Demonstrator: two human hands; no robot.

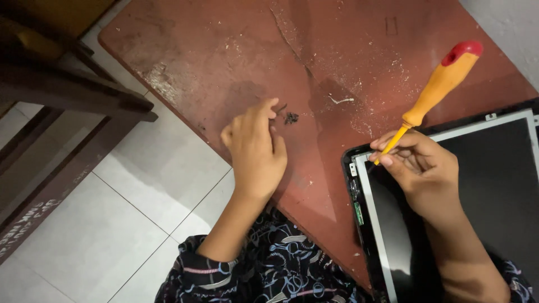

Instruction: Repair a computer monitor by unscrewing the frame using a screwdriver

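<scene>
My right hand grips a screwdriver with a yellow shaft, orange handle and red cap, tip down at the top left corner of a bare laptop screen panel in its black frame. My left hand rests on the worn red-brown table, fingers curled and reaching toward a small pile of dark screws just beyond the fingertips. I cannot tell whether the fingers pinch a screw.
A small white scrap lies on the table past the screws. Dark wooden furniture stands to the left over a white tiled floor. The table edge runs diagonally near my patterned sleeves.
</scene>
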